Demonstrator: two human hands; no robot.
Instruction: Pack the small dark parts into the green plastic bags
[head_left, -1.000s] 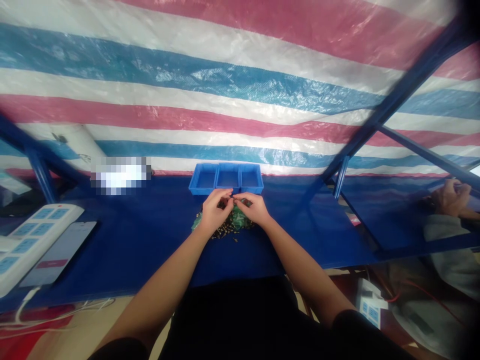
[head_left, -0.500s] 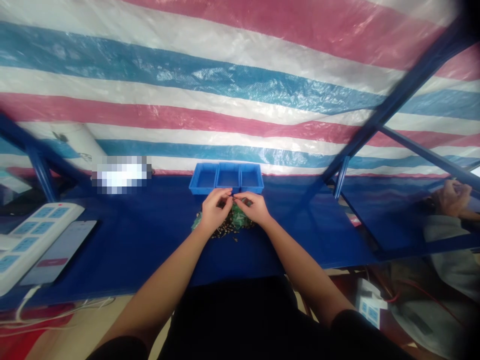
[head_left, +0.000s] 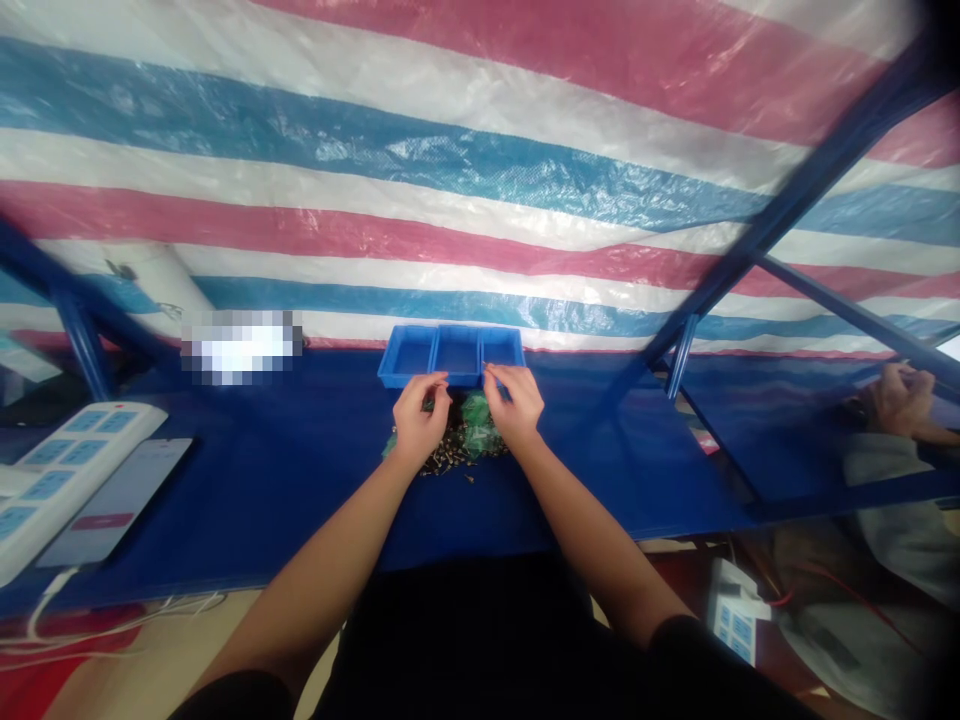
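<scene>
My left hand is closed in a pinch in front of the blue divided tray; what its fingertips hold, if anything, is too small to make out. My right hand pinches too, its fingertips at the front edge of the tray's right compartment, and I cannot tell what is in them. A gap lies between the two hands. Below and between them is a pile of small brass-and-dark screw-like parts, partly covered by my hands. Green plastic film lies among the parts.
At the left lie a white power strip and a phone with a cable. A pixelated bright patch sits behind them. Blue frame bars rise at the right, beyond which another person's hands show. Striped sheeting hangs behind.
My hands were together at the fingertips above the pile; now they are apart. The left has moved slightly left, the right slightly right and up toward the tray.
</scene>
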